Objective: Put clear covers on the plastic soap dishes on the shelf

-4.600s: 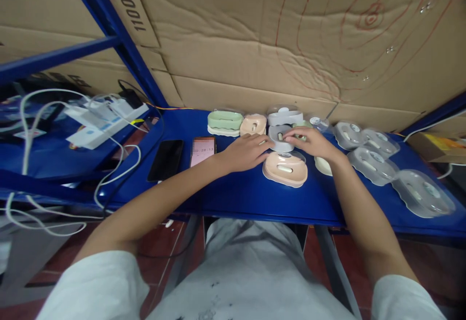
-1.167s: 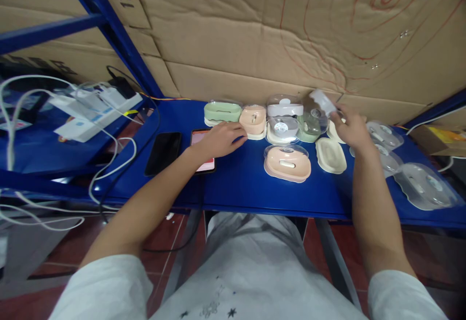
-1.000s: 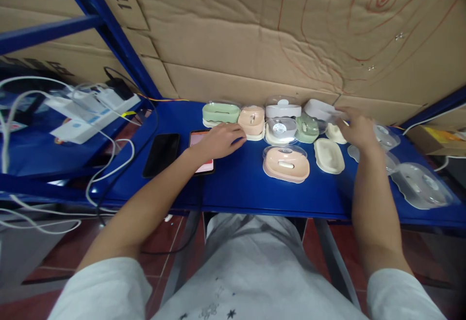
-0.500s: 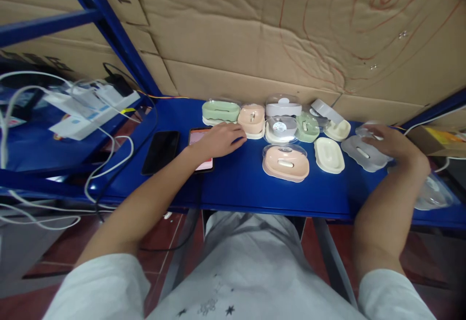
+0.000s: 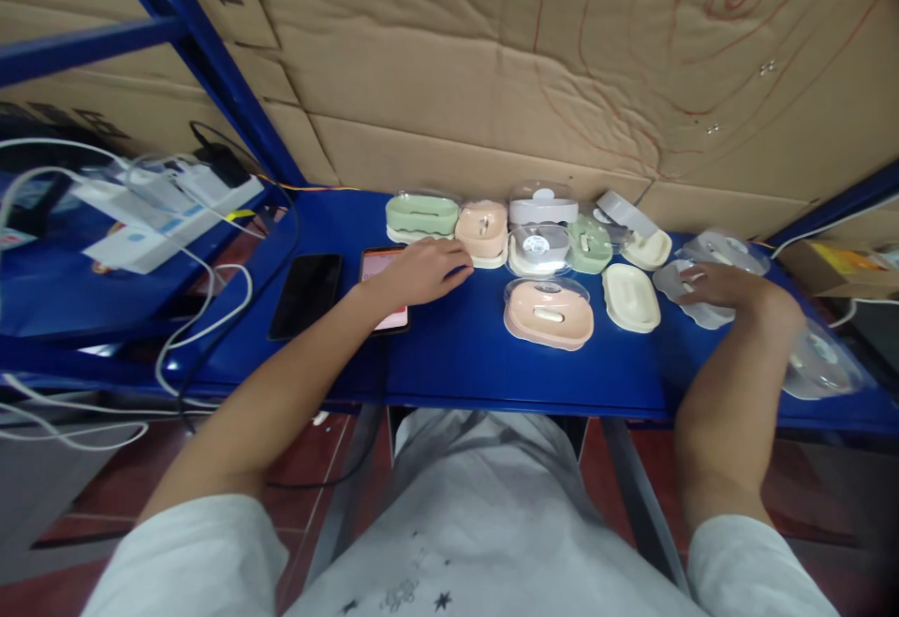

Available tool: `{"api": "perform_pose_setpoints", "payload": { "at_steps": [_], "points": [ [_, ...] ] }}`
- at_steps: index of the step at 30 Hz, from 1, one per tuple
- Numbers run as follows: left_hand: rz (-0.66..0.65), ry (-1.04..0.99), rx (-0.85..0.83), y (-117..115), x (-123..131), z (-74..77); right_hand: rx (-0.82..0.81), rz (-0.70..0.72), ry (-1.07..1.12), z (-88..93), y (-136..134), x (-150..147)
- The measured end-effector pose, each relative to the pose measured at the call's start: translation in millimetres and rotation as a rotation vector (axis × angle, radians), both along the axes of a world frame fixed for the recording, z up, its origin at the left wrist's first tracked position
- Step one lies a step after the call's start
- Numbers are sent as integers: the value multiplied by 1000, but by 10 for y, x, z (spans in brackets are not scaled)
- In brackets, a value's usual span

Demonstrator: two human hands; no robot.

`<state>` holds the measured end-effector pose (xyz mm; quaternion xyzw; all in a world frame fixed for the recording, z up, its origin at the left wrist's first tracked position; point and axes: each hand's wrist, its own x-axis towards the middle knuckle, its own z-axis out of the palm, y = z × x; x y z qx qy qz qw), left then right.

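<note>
My left hand (image 5: pixel 435 271) rests palm down over a lit phone (image 5: pixel 393 319), fingers loosely bent and thumb apart, holding nothing. Its fingertips are close to a peach soap box (image 5: pixel 480 227) with a cream base. On the right, my right hand (image 5: pixel 723 287) reaches over a grey soap box lid (image 5: pixel 711 317), thumb and fingers closed around its middle. Behind that hand lies a clear cover (image 5: pixel 734 252); another clear cover (image 5: pixel 821 364) is beside the wrist. A cream soap tray (image 5: pixel 631 299) lies just left of the grey lid.
Several soap boxes stand along the back, including a green one (image 5: pixel 422 216) and a white one (image 5: pixel 543 208). Nearer sits a peach box (image 5: pixel 549 314). A dark phone (image 5: pixel 307 297), cables and a power strip (image 5: pixel 175 224) are at left. Cardboard (image 5: pixel 449 55) walls the back.
My right hand has moved left and nearer, from the clear cover onto the middle of the grey lid. My left hand has stayed put.
</note>
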<state>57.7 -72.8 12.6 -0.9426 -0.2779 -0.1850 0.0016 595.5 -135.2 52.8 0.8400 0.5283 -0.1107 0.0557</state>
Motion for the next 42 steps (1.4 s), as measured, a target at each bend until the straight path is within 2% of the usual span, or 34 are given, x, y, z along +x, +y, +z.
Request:
{"api": "perform_pose_setpoints", "payload": {
  "at_steps": [5,9,13,16,19,22,24,28,32,37,42],
  "points": [
    [-1,12,32,-28,9,19,-7,-1,-31,-46,65,-55],
    [0,21,50,-34,15,10,98,1,-96,109,-3,-179],
    [-4,35,41,-12,22,-32,279,66,-145,298,-95,-510],
    [-3,39,26,4,17,-49,484,233,-95,331,-104,-937],
    [-1,48,17,9,6,-41,692,529,47,217,-33,-1430],
    [-10,42,-1,5,1,-30,751,778,85,31,82,-1837],
    [-18,42,-4,3,1,-30,784,844,49,-65,146,-1996],
    [-18,51,6,-4,7,-40,787,757,-14,-109,176,-2010],
    [-11,19,28,-43,31,-42,629,691,13,-85,114,-1761],
    [-4,-10,62,-111,75,-35,374,568,-141,-159,103,-1544],
    [-8,27,47,-120,89,-67,328,535,-299,-271,190,-1551]
  ]
}}
